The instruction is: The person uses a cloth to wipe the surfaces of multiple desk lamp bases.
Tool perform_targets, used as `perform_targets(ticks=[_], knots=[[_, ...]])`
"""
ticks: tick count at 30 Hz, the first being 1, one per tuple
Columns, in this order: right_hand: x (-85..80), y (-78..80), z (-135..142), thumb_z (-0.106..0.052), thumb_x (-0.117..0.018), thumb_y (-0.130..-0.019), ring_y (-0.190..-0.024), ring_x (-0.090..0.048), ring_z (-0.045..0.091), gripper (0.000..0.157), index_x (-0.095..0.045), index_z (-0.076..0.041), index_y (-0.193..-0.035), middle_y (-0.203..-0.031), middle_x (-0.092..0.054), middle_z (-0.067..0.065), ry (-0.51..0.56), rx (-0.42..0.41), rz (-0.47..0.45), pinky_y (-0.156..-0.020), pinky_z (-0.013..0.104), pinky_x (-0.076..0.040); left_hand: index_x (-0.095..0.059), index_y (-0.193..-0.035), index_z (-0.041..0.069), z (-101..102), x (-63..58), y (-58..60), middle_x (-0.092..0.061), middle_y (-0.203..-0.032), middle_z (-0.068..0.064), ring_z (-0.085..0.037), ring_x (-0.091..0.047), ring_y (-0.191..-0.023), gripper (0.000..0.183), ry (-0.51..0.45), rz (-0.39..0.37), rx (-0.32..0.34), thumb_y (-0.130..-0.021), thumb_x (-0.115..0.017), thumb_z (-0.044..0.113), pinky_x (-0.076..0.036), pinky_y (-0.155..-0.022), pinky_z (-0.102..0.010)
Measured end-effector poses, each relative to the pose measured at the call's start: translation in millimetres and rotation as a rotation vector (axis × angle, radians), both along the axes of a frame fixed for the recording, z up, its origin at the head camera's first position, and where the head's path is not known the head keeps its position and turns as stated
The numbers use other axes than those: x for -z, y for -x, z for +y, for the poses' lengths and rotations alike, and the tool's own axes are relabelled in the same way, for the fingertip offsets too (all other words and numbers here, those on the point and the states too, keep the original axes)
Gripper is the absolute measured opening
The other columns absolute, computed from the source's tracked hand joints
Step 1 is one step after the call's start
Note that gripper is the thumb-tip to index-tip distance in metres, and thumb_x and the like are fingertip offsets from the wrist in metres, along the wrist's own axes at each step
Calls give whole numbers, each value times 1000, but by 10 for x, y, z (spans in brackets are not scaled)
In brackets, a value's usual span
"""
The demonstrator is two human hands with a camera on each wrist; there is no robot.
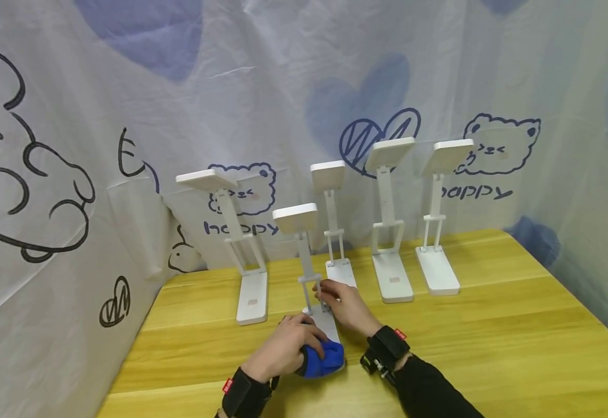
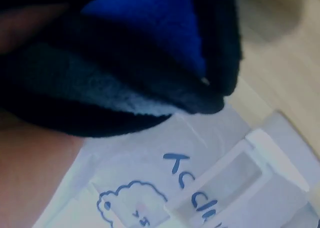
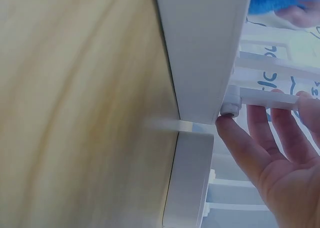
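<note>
A white folding desk lamp [image 1: 296,218] stands upright on the table in front of the others. Blue cloth with dark edging [image 1: 324,361] is bunched in my left hand [image 1: 287,346], against the near end of that lamp's base [image 1: 325,323]. The cloth [image 2: 155,28] fills the top of the left wrist view and hides most of the fingers. My right hand [image 1: 350,307] grips a lower strut of the same lamp. Seen from the right wrist, its fingers curl around the strut [image 3: 262,96] just above the hinge, beside the lamp base [image 3: 205,48].
More white desk lamps stand behind: one at left [image 1: 253,297], one in the middle [image 1: 327,174], two at right [image 1: 393,276] [image 1: 437,270]. The yellow wood-grain table [image 1: 518,325] meets a printed white curtain [image 1: 283,104] at the back and sides.
</note>
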State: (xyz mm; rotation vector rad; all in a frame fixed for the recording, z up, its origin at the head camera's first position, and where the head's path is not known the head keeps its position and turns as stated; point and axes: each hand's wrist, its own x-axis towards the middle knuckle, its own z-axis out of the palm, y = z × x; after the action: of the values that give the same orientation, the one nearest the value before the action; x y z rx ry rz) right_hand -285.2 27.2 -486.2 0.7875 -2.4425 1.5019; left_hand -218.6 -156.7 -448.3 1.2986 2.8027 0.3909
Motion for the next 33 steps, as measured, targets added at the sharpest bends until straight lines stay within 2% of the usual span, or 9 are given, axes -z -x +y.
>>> perform_targets(ticks=[7, 14, 21, 27, 33], knots=[[-10, 10, -3, -11, -52, -96, -98, -63, 22, 23, -64, -4, -115, -110, -68, 14, 4, 8, 3, -80, 44, -54, -77, -74, 30, -70, -46, -1, -70, -101, 11, -17, -51, -105, 38, 34, 71, -69, -73, -63, -5, -42, -93, -46], [11, 33, -14, -10, -50, -97, -95, -63, 19, 22, -64, -4, -113, -105, -69, 12, -10, -1, 15, -77, 43, -54, -77, -75, 29, -184, -41, 40, -70, -101, 9, -20, -51, -105, 41, 60, 154, -158, -73, -60, -9, -42, -90, -47], [1, 14, -19, -11, -49, -98, -95, -63, 17, 22, -63, -6, -113, -107, -69, 12, -8, -5, 10, -78, 42, -54, -77, -91, 25, -219, 28, 99, -69, -108, 3, -21, -50, -106, 48, 29, 233, -196, -72, -54, -13, -41, -92, -49], [7, 13, -19, -9, -48, -98, -92, -63, 15, 22, -64, -8, -113, -105, -69, 11, -1, -7, 25, -75, 40, -55, -70, -113, 21, -159, 106, 114, -66, -118, -2, -22, -51, -107, 55, 17, 214, -249, -71, -51, -9, -47, -86, -50], [-2, -2, -19, -9, -49, -98, -95, -63, 17, 21, -64, -11, -113, -108, -69, 14, 9, -3, 27, -78, 41, -55, -67, -119, 19, -122, 157, 138, -64, -121, -2, -21, -51, -107, 56, 4, 229, -255, -74, -50, -9, -48, -86, -49]])
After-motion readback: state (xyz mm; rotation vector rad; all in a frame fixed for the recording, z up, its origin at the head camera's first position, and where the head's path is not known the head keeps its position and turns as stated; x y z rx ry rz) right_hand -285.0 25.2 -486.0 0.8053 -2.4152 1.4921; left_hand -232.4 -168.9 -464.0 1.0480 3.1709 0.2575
